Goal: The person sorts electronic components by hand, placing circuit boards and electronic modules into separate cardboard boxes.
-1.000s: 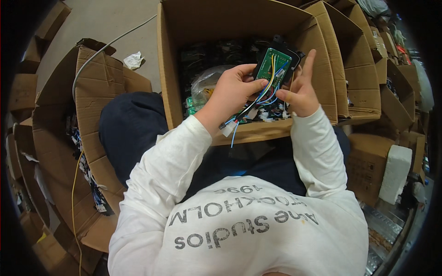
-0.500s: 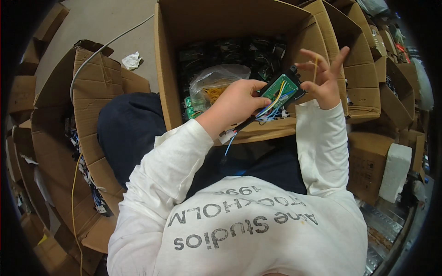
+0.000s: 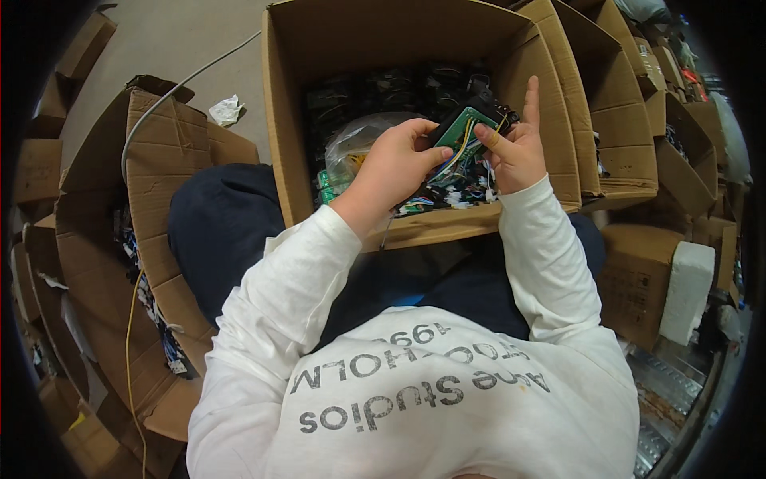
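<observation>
Here, both hands (image 3: 399, 164) (image 3: 515, 148) gripping green circuit board (image 3: 461, 128), brown cardboard box (image 3: 287, 120) beneath

The green circuit board (image 3: 461, 128) has tilted edge-on and now sits lower over the open cardboard box (image 3: 287, 152), nearer its front wall. The left hand (image 3: 395, 160) has shifted its grip, and the right hand (image 3: 515, 148) has closed in, forefinger raised.

Both hands are raised together, the left hand (image 3: 395, 164) curled, the right hand (image 3: 515, 148) with forefinger upright.
</observation>
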Tool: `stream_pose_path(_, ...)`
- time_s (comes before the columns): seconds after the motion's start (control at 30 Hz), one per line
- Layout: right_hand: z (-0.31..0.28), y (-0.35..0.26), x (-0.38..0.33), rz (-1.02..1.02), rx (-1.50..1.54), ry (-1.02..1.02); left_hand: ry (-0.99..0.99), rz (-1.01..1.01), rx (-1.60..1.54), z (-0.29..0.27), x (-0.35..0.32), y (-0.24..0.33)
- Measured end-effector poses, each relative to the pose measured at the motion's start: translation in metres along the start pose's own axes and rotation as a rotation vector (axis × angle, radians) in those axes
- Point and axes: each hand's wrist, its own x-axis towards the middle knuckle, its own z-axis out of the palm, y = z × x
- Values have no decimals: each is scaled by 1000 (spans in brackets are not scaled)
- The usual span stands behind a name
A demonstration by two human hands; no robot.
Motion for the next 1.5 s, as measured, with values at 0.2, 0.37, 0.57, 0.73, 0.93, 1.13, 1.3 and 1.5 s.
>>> stream_pose_path(0.2, 4, 10, -1, -48, 151, -10, 117, 100, 511, 0, -5, 5)
stream_pose_path(0.37, 11, 15, 2, -36, 314, 8, 140, 120, 438, 5, -3, 0)
stream_pose_path(0.57, 3, 14, 3, 61, 274, 37, 145, 163, 469, 3, -2, 3)
stream_pose_path(0.73, 9, 15, -1, 40, 343, 11, 169, 133, 283, 0, 0, 6)
stream_pose_path(0.93, 11, 16, -2, 4, 372, -127, 129, 128, 2, 4, 4, -9)
stream_pose_path(1.13, 19, 13, -8, -5, 257, -132, 104, 56, -62, 7, -3, 3)
stream_pose_path(1.3, -7, -1, 11, -202, 127, 48, 104, 177, 346, 3, -11, 17)
stream_pose_path(1.5, -28, -15, 12, -408, -281, -217, -114, 265, 747, 0, -5, -1)
